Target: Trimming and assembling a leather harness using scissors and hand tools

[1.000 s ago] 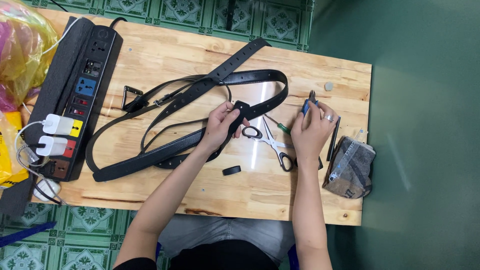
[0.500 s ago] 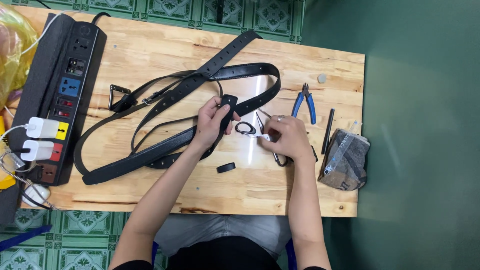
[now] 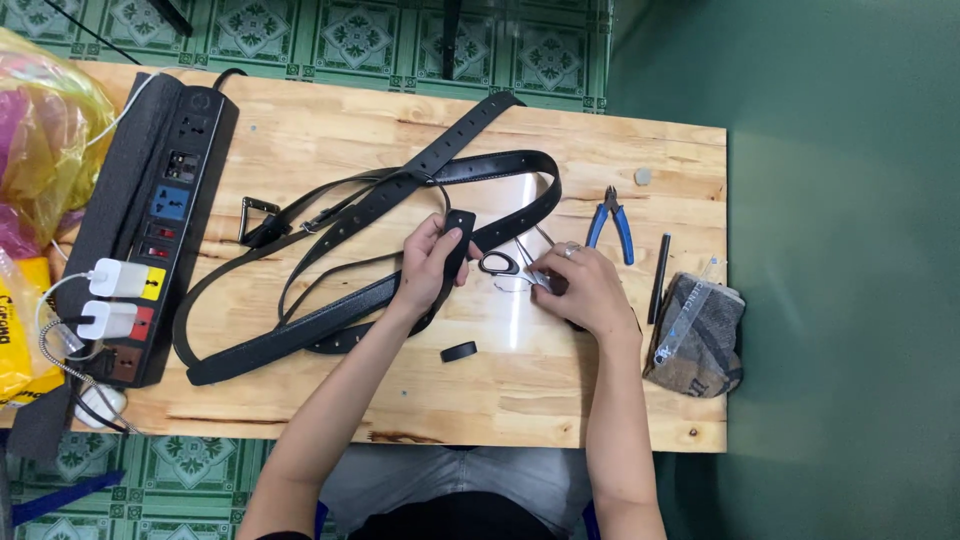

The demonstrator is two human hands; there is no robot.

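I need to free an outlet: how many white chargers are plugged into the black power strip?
2. One white charger sits beside the yellow socket on the power strip; the other white charger is just below it, beside a red socket. None appear hidden.

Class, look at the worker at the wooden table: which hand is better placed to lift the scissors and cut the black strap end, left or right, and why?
Probably the right hand: it already rests on the scissors, whose black handle loop shows beside it. The left hand is busy gripping the black strap end, holding it close to the scissors.
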